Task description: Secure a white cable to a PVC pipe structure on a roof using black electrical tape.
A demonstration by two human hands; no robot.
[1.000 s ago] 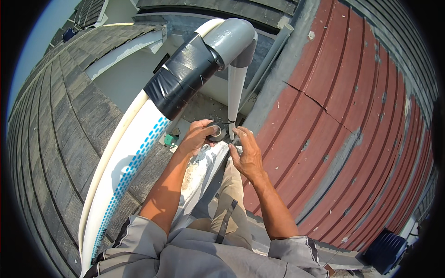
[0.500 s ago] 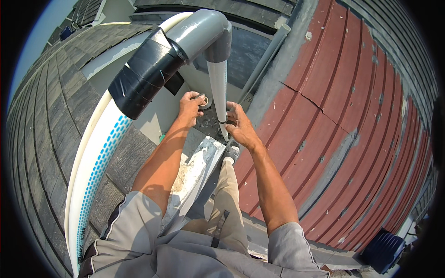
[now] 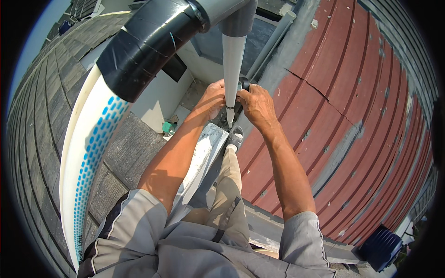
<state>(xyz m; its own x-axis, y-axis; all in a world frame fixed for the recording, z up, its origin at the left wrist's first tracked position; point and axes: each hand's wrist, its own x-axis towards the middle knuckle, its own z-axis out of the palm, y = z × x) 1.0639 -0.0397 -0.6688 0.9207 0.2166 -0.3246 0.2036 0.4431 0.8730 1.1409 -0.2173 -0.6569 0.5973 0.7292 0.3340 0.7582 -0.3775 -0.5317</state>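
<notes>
A white pipe (image 3: pixel 232 60) hangs down in front of me from a grey elbow fitting (image 3: pixel 238 25), with a narrow black band of tape (image 3: pixel 230 108) around its lower part. My left hand (image 3: pixel 213 99) is closed against the pipe's left side, its fingertips partly hidden behind it. On the other side my right hand (image 3: pixel 257 104) grips a roll of black tape (image 3: pixel 243 84) close to the pipe. Thick black tape (image 3: pixel 148 44) wraps the joint between the elbow and a white hose with blue dashes (image 3: pixel 99 125).
Red ribbed metal roofing (image 3: pixel 343 106) with a crack slopes on the right. Dark roof tiles (image 3: pixel 51 106) lie on the left. My shoe (image 3: pixel 235 136) stands below the pipe, beside a white ledge (image 3: pixel 201 150). A small green object (image 3: pixel 167 127) and a dark blue container (image 3: pixel 381 248) are farther off.
The tape roll has passed from my left hand on the pipe's left to my right hand on its right. My left hand has come against the pipe. The elbow and hose appear closer.
</notes>
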